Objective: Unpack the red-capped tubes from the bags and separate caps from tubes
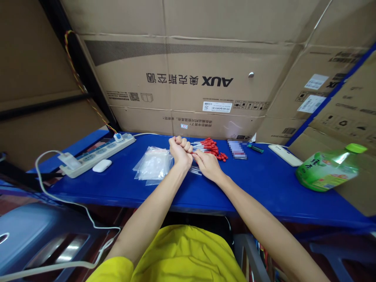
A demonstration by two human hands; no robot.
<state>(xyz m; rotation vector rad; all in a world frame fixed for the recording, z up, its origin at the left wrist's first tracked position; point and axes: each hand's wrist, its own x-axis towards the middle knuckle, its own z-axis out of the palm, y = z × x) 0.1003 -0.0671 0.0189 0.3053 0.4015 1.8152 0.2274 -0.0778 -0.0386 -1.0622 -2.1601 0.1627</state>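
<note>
My left hand (180,152) is closed in a fist above the blue table, its fingers curled up. Against it, my right hand (208,165) has thumb and fingers pressed together. Whatever lies inside either hand is hidden by the fingers. Just behind my right hand is a pile of clear tubes with red caps (209,145), and several loose red caps (223,156) lie at its right. Clear tubes (195,170) also show under my hands. To the left of my left hand lies a stack of clear plastic bags (154,164).
A power strip (110,152) and a white earphone case (102,165) lie at left. At right are a phone (237,149), a green-handled tool (255,148), a white bar-shaped device (284,155) and a green bottle (326,168). A cardboard wall (188,58) stands behind the table (258,188).
</note>
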